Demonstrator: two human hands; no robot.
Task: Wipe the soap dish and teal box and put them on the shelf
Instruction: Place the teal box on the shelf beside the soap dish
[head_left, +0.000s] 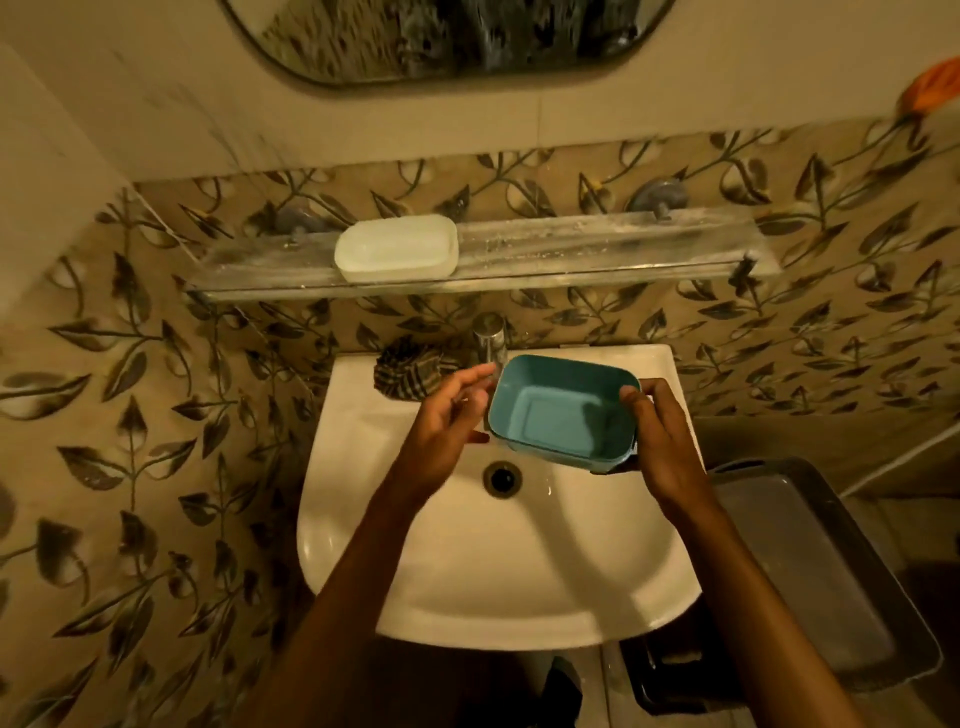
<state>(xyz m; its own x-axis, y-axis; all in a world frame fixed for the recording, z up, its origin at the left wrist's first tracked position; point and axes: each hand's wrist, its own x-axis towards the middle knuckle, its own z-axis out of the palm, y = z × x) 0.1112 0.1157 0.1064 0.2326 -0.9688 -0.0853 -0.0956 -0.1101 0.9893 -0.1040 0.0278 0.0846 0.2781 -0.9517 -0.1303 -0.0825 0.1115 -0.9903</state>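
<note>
The teal box is held above the white sink, tilted with its open side toward me. My right hand grips its right end, thumb over the rim. My left hand hovers just left of the box with its fingers relaxed and spread, holding nothing. The white soap dish sits on the left part of the glass shelf on the wall above the sink. A checked cloth lies crumpled on the sink's back ledge, left of the tap.
A chrome tap stands behind the box at the sink's back edge. The drain is in the basin's middle. A dark tray-like object sits right of the sink. A mirror hangs above the shelf.
</note>
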